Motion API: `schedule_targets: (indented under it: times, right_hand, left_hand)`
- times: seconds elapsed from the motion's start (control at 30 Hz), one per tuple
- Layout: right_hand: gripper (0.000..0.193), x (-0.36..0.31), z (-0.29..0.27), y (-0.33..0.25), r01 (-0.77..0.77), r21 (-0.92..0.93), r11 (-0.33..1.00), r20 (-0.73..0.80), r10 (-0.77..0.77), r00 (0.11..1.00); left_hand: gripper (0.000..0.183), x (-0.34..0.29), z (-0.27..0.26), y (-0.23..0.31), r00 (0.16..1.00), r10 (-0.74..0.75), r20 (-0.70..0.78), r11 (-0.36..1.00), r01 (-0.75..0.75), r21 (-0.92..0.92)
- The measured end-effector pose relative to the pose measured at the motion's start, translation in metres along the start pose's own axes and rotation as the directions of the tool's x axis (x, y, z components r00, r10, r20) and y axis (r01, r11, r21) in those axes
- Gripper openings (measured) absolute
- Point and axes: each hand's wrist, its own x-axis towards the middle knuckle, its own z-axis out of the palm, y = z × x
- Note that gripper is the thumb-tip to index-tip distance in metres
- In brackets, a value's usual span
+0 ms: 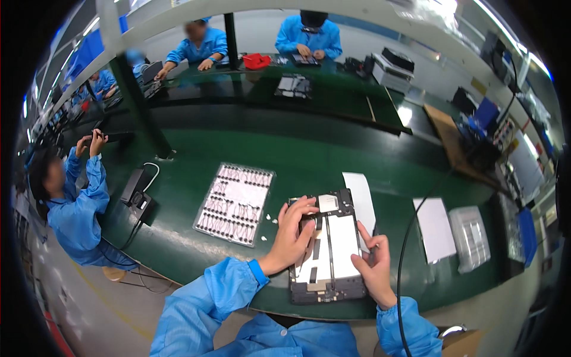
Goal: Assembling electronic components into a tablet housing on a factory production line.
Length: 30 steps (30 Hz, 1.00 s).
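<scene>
An opened tablet [343, 253] with a black frame, pale battery panels and dark flex strips lies before me at the table's front edge. My left hand [289, 238] rests across its upper left part, fingers stretched over the face and thumb apart from them. On the other side, my right hand [376, 271] grips the tablet's right edge, thumb over the face and index finger along the side. Something thin and dark shows by the right index finger, too small to make out. Left of the tablet lies a clear tray [235, 204] with rows of small black parts on thin leads.
White paper sheets [361, 193] [435, 230] and a clear plastic tray [470, 238] lie to the right. A black cable [404, 268] hangs across the right side. Black adapters [141, 205] sit at left, near a co-worker [77, 202]. More co-workers sit across the green table [285, 134].
</scene>
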Motion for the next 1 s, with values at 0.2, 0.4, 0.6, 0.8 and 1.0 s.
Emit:
schedule_targets:
  times: [0.2,0.4,0.6,0.8,1.0]
  right_hand:
    - [0.037,0.099,0.009,-0.038,-0.082,0.349,0.934,-0.105,0.126,0.986]
    - [0.037,0.279,0.064,0.028,0.135,0.274,0.952,-0.199,-0.081,0.977]
    - [0.045,0.369,0.180,0.106,0.080,0.280,0.957,-0.296,0.007,0.955]
    - [0.026,0.376,0.186,0.112,0.452,-0.432,0.780,-0.059,-0.525,0.849]
    - [0.019,0.503,0.134,0.116,0.474,-0.827,0.302,0.351,-0.382,0.855]
  left_hand:
    - [0.035,0.002,-0.019,0.004,0.967,0.052,-0.250,0.964,-0.114,-0.239]
    - [0.028,-0.008,-0.024,0.008,0.989,0.112,-0.099,0.933,-0.139,-0.333]
    - [0.017,-0.020,-0.041,0.004,0.953,0.207,0.222,0.869,-0.075,-0.489]
    - [0.014,-0.030,-0.071,0.001,0.920,0.288,0.265,0.877,-0.143,-0.458]
    - [0.017,-0.040,-0.070,-0.001,0.897,0.256,0.361,0.859,-0.040,-0.511]
